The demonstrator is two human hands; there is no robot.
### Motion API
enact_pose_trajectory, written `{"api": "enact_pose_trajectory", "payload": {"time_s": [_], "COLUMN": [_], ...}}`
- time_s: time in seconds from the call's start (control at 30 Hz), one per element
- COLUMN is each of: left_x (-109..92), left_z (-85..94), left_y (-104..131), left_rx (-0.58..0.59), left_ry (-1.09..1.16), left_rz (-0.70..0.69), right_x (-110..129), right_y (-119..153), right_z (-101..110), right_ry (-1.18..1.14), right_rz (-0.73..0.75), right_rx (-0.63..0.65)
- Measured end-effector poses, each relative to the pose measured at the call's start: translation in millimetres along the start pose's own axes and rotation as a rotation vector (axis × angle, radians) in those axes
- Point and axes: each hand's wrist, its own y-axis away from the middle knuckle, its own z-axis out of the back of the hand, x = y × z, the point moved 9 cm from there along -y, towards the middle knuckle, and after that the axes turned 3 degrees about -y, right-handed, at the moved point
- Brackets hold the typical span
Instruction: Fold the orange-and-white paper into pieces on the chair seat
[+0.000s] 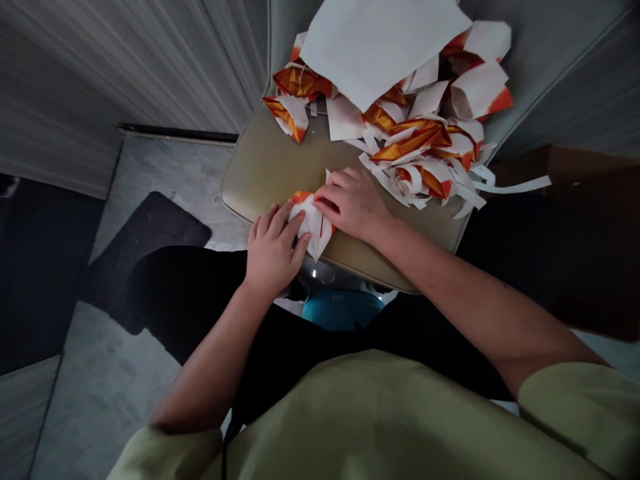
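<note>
Tan padded seat (pixel 280 160). Orange-and-white folded-paper heap (pixel 415 137), far right on seat. Large white sheet (pixel 380 47) atop heap. Right hand (pixel 355 203): fingers curled at upper right edge of folded piece (pixel 315 230); pinching or merely touching, I cannot tell. Left hand (pixel 273 257): grip loosely spread, fingertips on paper, nothing enclosed. Folded piece, near seat's front edge: I judge light, crisp, easily torn; best held along creases.
</note>
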Motion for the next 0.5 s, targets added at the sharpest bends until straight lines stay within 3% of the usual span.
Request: {"api": "enact_pose_trajectory", "payload": {"time_s": [0.3,0.5], "left_x": [27.7,26.2], "left_z": [17.1,6.5], "left_y": [-19.7,-26.4], "left_rx": [-0.199,-0.176], "left_ry": [0.123,0.092], "left_rz": [0.077,0.022], "right_x": [-0.9,-0.8], "right_y": [-0.1,0.5], "right_z": [0.2,1.5], "right_ry": [-0.018,-0.022], "right_rz": [0.010,0.023], "right_rx": [-0.011,-0.039]}}
